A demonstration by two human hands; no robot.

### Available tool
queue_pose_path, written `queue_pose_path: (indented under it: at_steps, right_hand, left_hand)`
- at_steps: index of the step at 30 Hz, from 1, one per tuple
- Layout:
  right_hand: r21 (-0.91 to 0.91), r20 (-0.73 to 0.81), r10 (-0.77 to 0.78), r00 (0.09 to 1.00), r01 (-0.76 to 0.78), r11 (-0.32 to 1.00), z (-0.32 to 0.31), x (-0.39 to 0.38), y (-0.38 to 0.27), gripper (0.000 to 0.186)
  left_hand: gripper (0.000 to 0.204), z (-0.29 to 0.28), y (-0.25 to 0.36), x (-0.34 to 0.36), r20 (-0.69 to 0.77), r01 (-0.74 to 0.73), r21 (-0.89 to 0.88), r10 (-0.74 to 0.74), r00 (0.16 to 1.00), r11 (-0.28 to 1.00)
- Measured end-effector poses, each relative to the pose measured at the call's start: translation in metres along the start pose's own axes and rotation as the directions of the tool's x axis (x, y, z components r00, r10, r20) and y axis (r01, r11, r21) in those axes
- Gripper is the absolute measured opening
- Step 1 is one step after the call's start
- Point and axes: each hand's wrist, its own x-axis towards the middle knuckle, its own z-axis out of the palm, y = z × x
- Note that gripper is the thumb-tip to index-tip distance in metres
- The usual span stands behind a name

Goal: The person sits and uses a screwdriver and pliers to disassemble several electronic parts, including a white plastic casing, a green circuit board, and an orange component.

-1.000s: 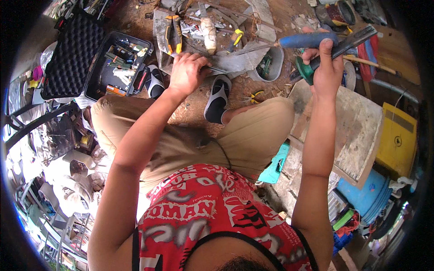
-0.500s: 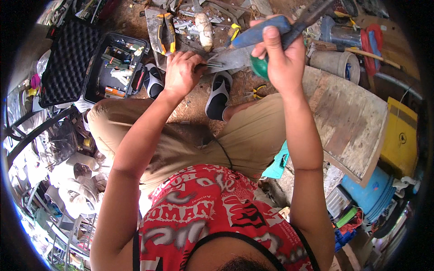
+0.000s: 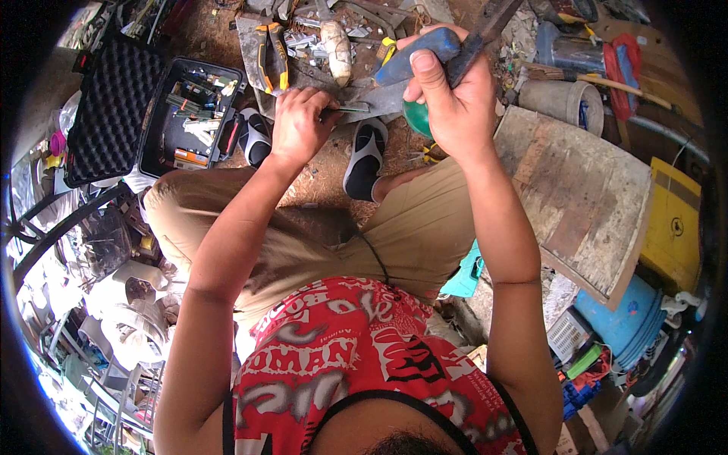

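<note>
My right hand (image 3: 461,114) is raised at the upper right, closed round a long dark metal tool (image 3: 489,38). A thick blue piece (image 3: 417,57), like a grip, lies under my thumb. Something rounded and green (image 3: 417,117) shows below that hand, partly hidden. My left hand (image 3: 302,121) is closed, its fingertips on a thin, flat strip (image 3: 353,108) that pokes out to the right. The strip is over a grey metal plate (image 3: 385,106) on the floor; I cannot tell whether they touch. Beyond my left hand lie yellow-and-black pliers (image 3: 271,57) and a hammer with a wrapped pale handle (image 3: 336,53).
An open black case (image 3: 152,155) with small parts stands left, its foam-lined lid (image 3: 114,114) folded back. A worn wooden board (image 3: 576,197) lies right, near a grey bucket (image 3: 553,97) and blue tub (image 3: 618,326). My shoes (image 3: 365,159) rest close to the plate.
My right hand has come left and slightly down with the tool, nearer the strip. My left hand stays almost in place, still holding the strip.
</note>
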Motion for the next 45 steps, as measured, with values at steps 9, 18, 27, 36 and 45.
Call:
queue_pose_path:
  at_steps: [9, 18, 27, 36, 45]
  right_hand:
    - [0.044, 0.026, 0.017, 1.000, -0.018, 0.999, 0.008, 0.004, 0.001, 0.036]
    - [0.024, -0.045, 0.072, 0.996, -0.071, 0.997, 0.019, 0.007, -0.006, 0.043]
    - [-0.266, -0.042, -0.045, 0.998, 0.032, 0.963, 0.016, 0.012, 0.006, 0.040]
    - [-0.172, -0.057, 0.008, 0.998, -0.018, 0.985, 0.020, 0.011, 0.000, 0.041]
    - [-0.184, -0.078, -0.033, 0.996, 0.018, 0.983, 0.020, 0.005, 0.000, 0.042]
  left_hand:
    - [0.018, -0.007, 0.008, 0.003, 0.040, 0.030, 0.073, -0.033, 0.999, 0.997]
    - [0.027, 0.005, 0.012, 0.006, 0.032, -0.004, 0.150, -0.001, 0.999, 0.989]
    - [0.032, 0.015, 0.022, 0.010, 0.045, 0.053, 0.132, -0.059, 0.997, 0.990]
    - [0.035, 0.030, 0.024, 0.002, 0.026, 0.094, 0.192, -0.101, 0.995, 0.977]
    - [0.045, 0.036, 0.028, -0.004, -0.096, 0.004, 0.150, 0.010, 0.995, 0.989]
